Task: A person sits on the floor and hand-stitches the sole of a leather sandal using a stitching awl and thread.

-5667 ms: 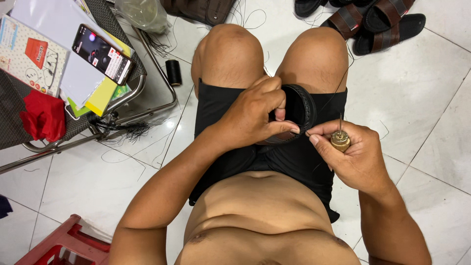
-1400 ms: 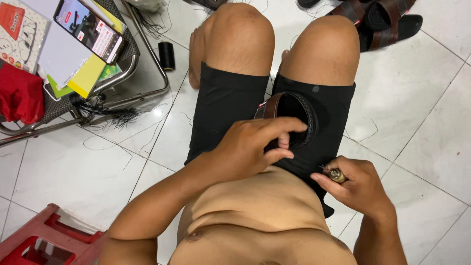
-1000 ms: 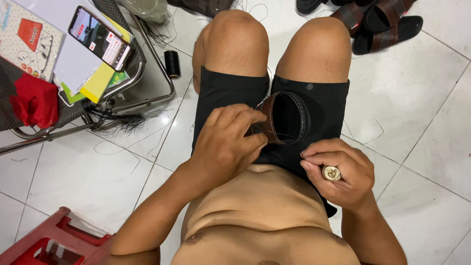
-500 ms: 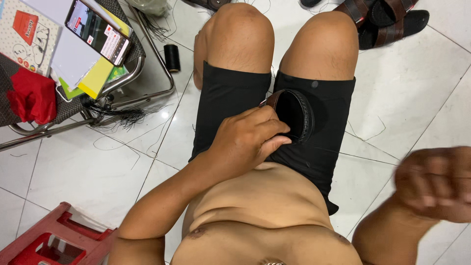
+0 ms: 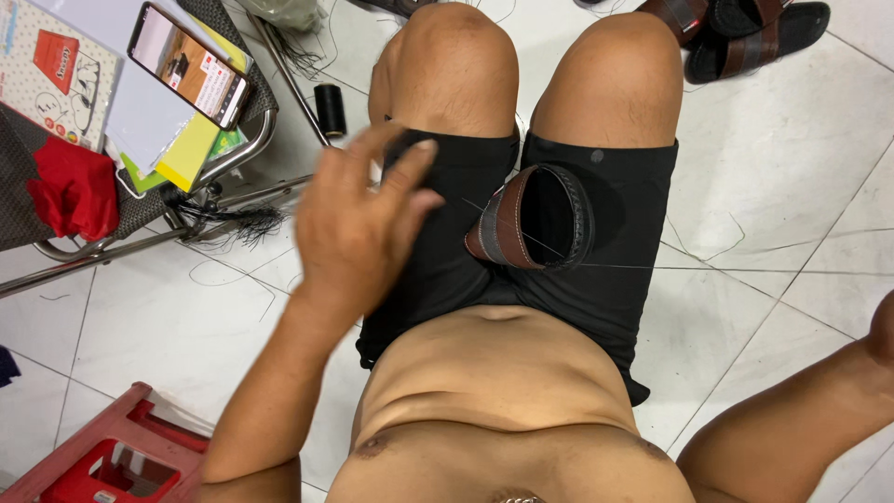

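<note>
A brown leather sleeve with a black rim [image 5: 535, 219] lies on my lap, on the black shorts [image 5: 438, 261], its opening facing right. My left hand [image 5: 358, 224] hovers just left of it over my left thigh, with fingers spread and nothing in them. A thin taut thread [image 5: 615, 266] runs from the sleeve toward the right. Of my right arm only the forearm and the heel of my right hand [image 5: 883, 328] show at the frame's right edge. Its fingers are out of frame.
A metal-framed seat [image 5: 237, 163] at the upper left carries a phone [image 5: 189, 63], booklets and a red cloth [image 5: 74, 191]. A black thread spool [image 5: 329, 110] stands on the white tiles. Sandals [image 5: 745, 33] lie top right, a red plastic stool [image 5: 102, 456] bottom left.
My left hand has let go of the leather sleeve, lifted and spread its fingers. My right hand has swung out to the right, past the frame's edge, and the thread is now stretched.
</note>
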